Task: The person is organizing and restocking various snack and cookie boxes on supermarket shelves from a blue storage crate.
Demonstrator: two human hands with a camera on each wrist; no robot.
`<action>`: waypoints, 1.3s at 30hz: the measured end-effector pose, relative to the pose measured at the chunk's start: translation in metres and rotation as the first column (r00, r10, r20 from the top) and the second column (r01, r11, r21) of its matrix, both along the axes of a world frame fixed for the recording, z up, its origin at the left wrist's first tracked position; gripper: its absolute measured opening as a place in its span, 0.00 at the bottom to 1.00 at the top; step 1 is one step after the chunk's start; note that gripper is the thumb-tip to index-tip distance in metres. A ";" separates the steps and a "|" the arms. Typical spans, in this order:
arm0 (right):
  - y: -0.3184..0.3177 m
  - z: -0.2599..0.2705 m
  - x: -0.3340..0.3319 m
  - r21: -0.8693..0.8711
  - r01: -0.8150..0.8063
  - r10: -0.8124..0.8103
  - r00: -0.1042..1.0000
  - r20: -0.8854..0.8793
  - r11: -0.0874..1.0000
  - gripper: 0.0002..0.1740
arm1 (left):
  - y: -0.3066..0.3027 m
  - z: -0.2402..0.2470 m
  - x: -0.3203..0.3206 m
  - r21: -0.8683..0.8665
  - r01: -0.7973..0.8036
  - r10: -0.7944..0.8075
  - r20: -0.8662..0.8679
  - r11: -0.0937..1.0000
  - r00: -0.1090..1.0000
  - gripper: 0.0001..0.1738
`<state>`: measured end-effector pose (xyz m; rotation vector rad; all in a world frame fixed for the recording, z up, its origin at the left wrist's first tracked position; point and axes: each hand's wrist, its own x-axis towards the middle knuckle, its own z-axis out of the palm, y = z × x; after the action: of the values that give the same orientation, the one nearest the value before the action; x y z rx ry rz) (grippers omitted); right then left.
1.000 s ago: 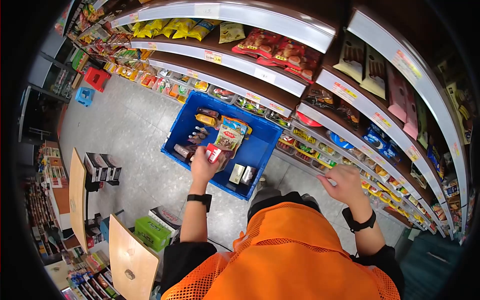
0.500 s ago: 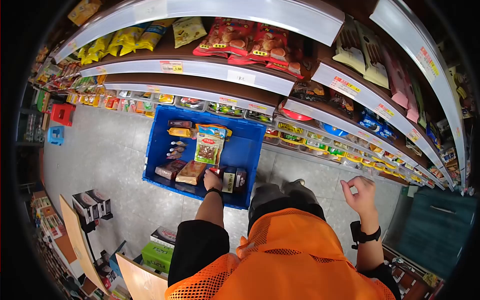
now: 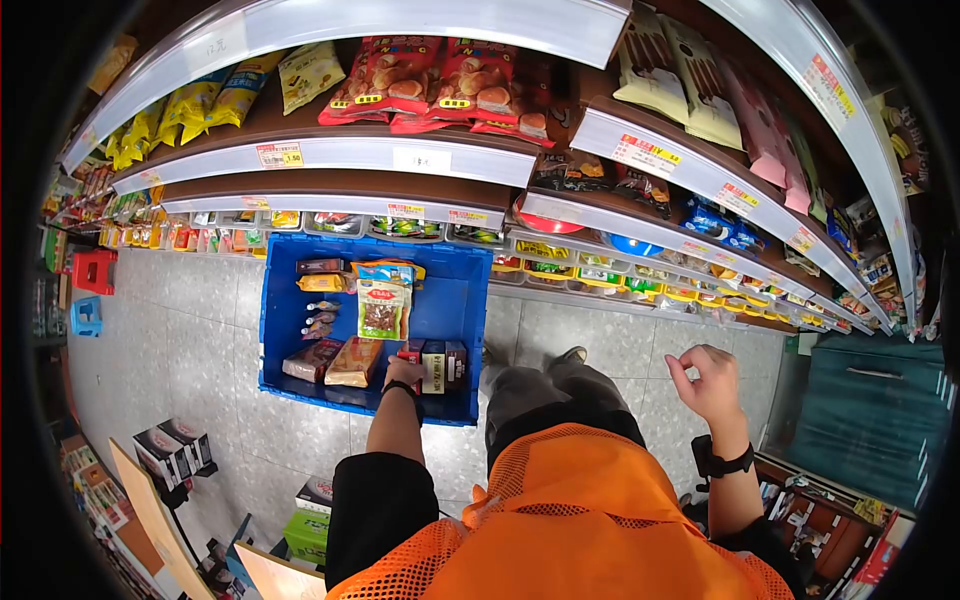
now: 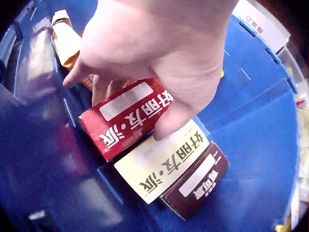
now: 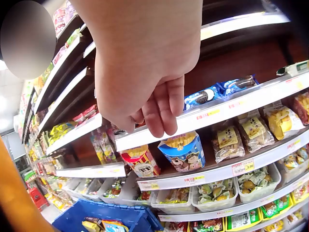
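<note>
My left hand [image 3: 404,371] reaches into a blue crate [image 3: 275,330] and grips a small red box [image 4: 128,116], thumb on one side and fingers on the other. A cream box [image 4: 161,159] of the same make stands right beside it, then a dark brown box [image 4: 198,181]. Left of the hand lie an orange-tan package [image 3: 354,362] and a brown one [image 3: 312,360]. Farther in, a clear-and-green snack pouch [image 3: 383,309] overlaps a blue-and-yellow bag [image 3: 390,272]. My right hand [image 3: 708,384] hangs at the right with loosely curled fingers, holding nothing.
Curved store shelves [image 3: 330,152] with bagged snacks run across the front and right. Red snack bags [image 3: 472,75] lie above the crate. Low bins [image 5: 212,193] line the shelf bottom. A green-covered block [image 3: 870,420] stands at the right, a wooden panel [image 3: 150,510] at lower left.
My left hand has carried the red box down into the crate, beside the cream box. The view has shifted, and the right hand stays raised at the right.
</note>
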<state>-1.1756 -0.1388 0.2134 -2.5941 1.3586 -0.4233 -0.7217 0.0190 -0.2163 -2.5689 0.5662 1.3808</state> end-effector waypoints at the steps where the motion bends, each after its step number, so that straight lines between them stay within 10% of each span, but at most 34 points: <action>1: -0.001 -0.001 0.000 -0.005 -0.007 0.007 1.000 0.004 1.000 0.16 | 0.001 -0.011 0.004 -0.016 -0.123 0.122 -0.041 0.992 0.992 0.46; 6: -0.005 0.000 0.001 -0.033 -0.029 0.030 0.999 0.023 0.999 0.16 | 0.017 -0.038 0.023 -0.101 -0.358 0.335 -0.196 0.928 0.922 0.47; 13: -0.003 -0.002 -0.007 -0.031 -0.012 0.013 0.999 0.046 0.999 0.16 | 0.039 -0.103 0.064 -0.250 -0.110 0.090 -0.090 0.962 0.992 0.38; 20: -0.006 -0.018 -0.019 -0.070 -0.032 0.040 0.993 0.113 0.997 0.15 | -0.029 0.081 0.027 -0.582 0.128 -0.049 0.150 0.803 0.987 0.30; 26: -0.012 -0.024 -0.042 -0.144 -0.038 0.071 0.970 0.230 0.989 0.14 | -0.074 0.247 -0.076 -0.895 0.228 -0.257 0.133 0.383 0.957 0.19; 31: -0.009 -0.022 -0.093 -0.168 0.017 0.036 0.952 0.305 0.986 0.17 | -0.088 0.282 -0.172 -0.806 0.554 -0.505 0.398 0.206 0.766 0.21; 39: 0.018 -0.028 -0.262 -0.134 0.222 -0.167 0.929 0.331 0.966 0.17 | -0.100 0.256 -0.333 -0.770 0.579 -0.774 0.186 0.267 0.605 0.22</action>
<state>-1.4380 -0.1209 0.1855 -2.3816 1.5229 -0.9823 -1.0551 -0.0812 0.0396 -1.9830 2.4818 1.1809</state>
